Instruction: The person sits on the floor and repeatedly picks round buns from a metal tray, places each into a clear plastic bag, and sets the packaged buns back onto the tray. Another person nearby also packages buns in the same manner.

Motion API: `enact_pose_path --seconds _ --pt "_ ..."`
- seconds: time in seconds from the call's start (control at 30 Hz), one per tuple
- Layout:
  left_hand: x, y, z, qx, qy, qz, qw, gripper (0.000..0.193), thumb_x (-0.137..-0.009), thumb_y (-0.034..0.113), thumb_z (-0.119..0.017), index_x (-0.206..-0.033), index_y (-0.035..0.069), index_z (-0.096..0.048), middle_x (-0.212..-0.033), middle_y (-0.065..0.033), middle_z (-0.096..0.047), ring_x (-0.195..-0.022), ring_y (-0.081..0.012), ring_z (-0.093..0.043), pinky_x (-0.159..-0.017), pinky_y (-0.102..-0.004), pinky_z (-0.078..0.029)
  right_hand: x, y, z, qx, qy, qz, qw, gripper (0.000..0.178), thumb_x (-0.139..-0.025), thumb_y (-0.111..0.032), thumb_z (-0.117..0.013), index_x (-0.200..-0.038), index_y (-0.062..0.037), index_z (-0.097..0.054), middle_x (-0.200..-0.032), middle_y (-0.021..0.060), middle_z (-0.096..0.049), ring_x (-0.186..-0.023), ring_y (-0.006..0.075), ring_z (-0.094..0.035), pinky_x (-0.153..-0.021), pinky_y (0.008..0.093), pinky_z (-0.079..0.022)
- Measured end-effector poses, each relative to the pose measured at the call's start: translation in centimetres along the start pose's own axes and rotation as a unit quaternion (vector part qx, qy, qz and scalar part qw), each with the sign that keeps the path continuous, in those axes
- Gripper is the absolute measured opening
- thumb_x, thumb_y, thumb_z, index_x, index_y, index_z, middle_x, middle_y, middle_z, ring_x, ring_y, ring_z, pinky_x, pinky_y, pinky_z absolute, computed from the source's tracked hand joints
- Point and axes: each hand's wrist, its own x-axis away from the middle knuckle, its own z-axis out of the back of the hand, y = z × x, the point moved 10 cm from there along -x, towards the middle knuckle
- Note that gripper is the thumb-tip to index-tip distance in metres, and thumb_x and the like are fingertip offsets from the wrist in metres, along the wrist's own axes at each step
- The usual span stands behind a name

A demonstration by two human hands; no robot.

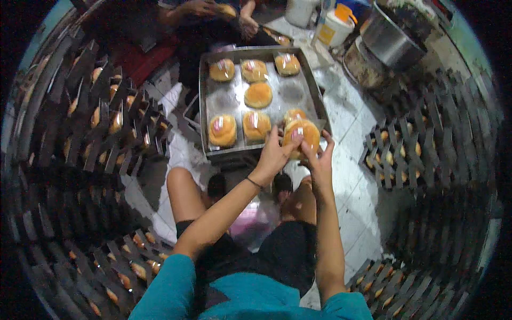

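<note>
Over the near right corner of a metal tray (325, 101), both hands grip one round bun in a clear wrapper (302, 130) with a small pinkish label on it. My left hand (273, 156) pinches its left side, thumb at the label. On the other side, my right hand (320, 160) has its thumb by the label and its fingers round the edge. Partly hidden behind it lies another bun (294, 114). Several wrapped buns with labels rest in the tray, such as one at the near left (222, 130). A bun in the middle (258, 95) shows no label.
Beyond the tray, another person's hands (246, 21) hold a bun. Stacked racks of trays with buns (114, 114) rise on the left, with more racks (397, 149) on the right. A metal pot (389, 37) and a white bucket (336, 29) stand at the far right.
</note>
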Motion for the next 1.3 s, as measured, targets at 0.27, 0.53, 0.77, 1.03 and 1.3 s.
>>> enact_pose_path --seconds 0.27,0.53,0.77,1.03,1.3 --pt "-14.8 -0.6 -1.2 -0.191 0.060 -0.104 0.974 0.063 -0.088 0.015 -0.068 -0.143 -0.001 -0.044 -0.131 -0.0316 -0.054 -0.122 -0.0490 -0.052 -0.106 -0.0492 -0.043 -21.3 -1.2 -3.2 0.336 0.017 0.011 0.942 0.077 -0.088 -0.054 -0.072 -0.136 0.0029 -0.053 -0.121 0.0273 -0.066 -0.111 0.0392 -0.065 -0.098 0.0437 -0.049" --pt "4.0 -3.0 4.1 -0.216 -0.148 -0.117 0.958 0.032 -0.089 0.006 -0.061 -0.120 0.001 -0.060 -0.116 -0.0258 -0.061 -0.106 -0.0433 -0.061 -0.091 -0.0490 -0.049 3.8 -0.3 -4.3 0.297 -0.078 0.146 0.940 0.035 -0.088 -0.023 -0.072 -0.114 -0.0019 -0.064 -0.107 0.0220 -0.068 -0.097 0.0402 -0.066 -0.087 0.0451 -0.051" --pt "19.2 -14.9 7.2 -0.402 -0.311 0.005 0.861 0.056 -0.083 0.009 -0.069 -0.133 0.006 -0.043 -0.120 -0.0317 -0.052 -0.100 -0.0531 -0.061 -0.082 -0.0565 -0.053 22.6 12.4 -11.7 0.536 -0.268 0.199 0.776 0.035 -0.086 -0.015 -0.065 -0.119 -0.0055 -0.061 -0.114 0.0170 -0.062 -0.108 0.0347 -0.058 -0.094 0.0445 -0.048" --pt "20.3 -16.0 8.7 -0.377 -0.240 0.056 0.893 0.063 -0.084 0.008 -0.068 -0.141 0.005 -0.041 -0.122 -0.0326 -0.052 -0.110 -0.0530 -0.057 -0.092 -0.0541 -0.051 25.5 13.9 -12.0 0.600 -0.308 0.270 0.687 0.039 -0.089 -0.014 -0.056 -0.127 -0.0074 -0.059 -0.121 0.0151 -0.062 -0.111 0.0304 -0.060 -0.089 0.0429 -0.049" --pt "21.4 -15.1 8.8 -0.382 -0.258 0.049 0.886 0.059 -0.088 0.013 -0.064 -0.141 0.005 -0.042 -0.123 -0.0357 -0.051 -0.107 -0.0553 -0.058 -0.093 -0.0552 -0.050 26.0 14.4 -12.0 0.581 -0.298 0.318 0.687 0.039 -0.088 -0.014 -0.057 -0.126 -0.0062 -0.060 -0.119 0.0139 -0.064 -0.105 0.0288 -0.064 -0.091 0.0418 -0.051"
